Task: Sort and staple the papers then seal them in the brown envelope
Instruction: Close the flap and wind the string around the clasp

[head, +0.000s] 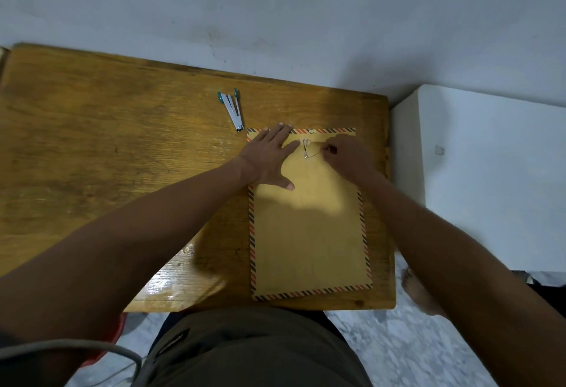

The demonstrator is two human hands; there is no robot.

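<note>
Your brown envelope [309,218] lies flat on the right part of the wooden surface [107,141], long side running away from you, its near short edge just at the surface's front edge and its striped red-and-dark border showing all round. Your left hand [269,157] rests palm down on the envelope's upper left area, fingers spread flat and thumb pointing toward the middle; that grip is apart, pressing rather than holding. Your right hand [349,154] sits on the upper right area, its fingertips pinched together on the thin string [314,154] that runs from the closure. The string winds in a crossed loop between the two small round fasteners [305,148] near the flap, which lies folded down along the far edge. The stapler [232,109], metal with teal ends, lies hinged apart in a V on the bare wood, just beyond the envelope's far left corner and clear of both hands. No loose papers show on the surface.
</note>
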